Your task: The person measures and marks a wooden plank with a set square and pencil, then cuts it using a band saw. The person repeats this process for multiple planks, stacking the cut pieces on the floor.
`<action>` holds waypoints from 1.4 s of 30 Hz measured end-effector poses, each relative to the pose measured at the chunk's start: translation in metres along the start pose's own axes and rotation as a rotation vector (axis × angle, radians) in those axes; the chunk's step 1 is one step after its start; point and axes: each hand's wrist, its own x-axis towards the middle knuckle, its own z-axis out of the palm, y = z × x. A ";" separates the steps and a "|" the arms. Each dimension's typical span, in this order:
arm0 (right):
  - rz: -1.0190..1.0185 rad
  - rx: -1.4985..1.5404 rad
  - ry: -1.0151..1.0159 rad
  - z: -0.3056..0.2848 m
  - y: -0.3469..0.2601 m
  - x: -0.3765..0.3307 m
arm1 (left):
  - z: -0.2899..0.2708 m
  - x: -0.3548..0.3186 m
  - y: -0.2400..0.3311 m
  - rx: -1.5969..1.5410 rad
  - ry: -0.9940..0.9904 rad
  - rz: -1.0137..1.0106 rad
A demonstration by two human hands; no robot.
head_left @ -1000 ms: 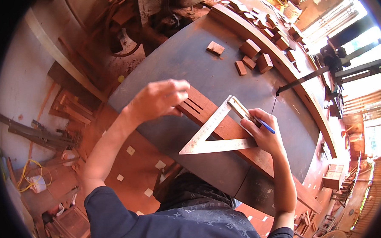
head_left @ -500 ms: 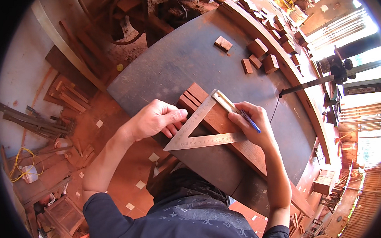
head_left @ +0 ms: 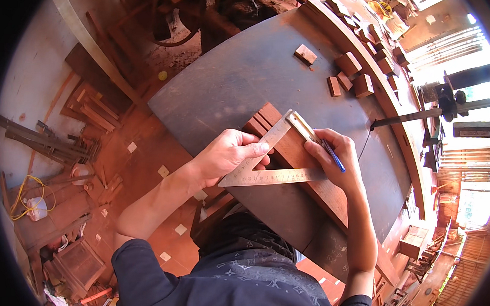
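A metal triangular set square [head_left: 281, 176] with ruler marks lies across a reddish wooden bar [head_left: 326, 196], which has grooves at its far end. My left hand [head_left: 229, 156] is closed with thumb and fingers on the slanted edge of the square, close beside the bar's grooved end. On the other side, my right hand [head_left: 338, 151] grips the thick stock of the square. A blue pen [head_left: 335, 157] is tucked in the same hand, its end sticking out past the fingers. The bar rests on a dark saw table [head_left: 225, 77].
Several small wooden blocks [head_left: 349, 64] lie toward the far right of the table, beside a long curved-looking wooden fence [head_left: 387, 84]. A metal arm [head_left: 407, 117] reaches in from the right over a thin slot. Stacked timber [head_left: 93, 113] stands at the left.
My left hand has moved right and closed on the square's slanted edge, having been just beside it. My right hand keeps its hold; the whole view has shifted slightly.
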 end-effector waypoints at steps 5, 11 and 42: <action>-0.023 0.004 0.012 0.003 -0.002 0.004 | -0.004 0.005 -0.004 0.016 -0.006 0.066; -0.011 -0.015 0.016 0.004 0.003 0.005 | 0.000 0.004 -0.003 0.049 -0.003 0.101; -0.251 -0.007 -0.287 0.009 -0.058 0.082 | -0.001 0.005 -0.001 0.055 0.002 0.080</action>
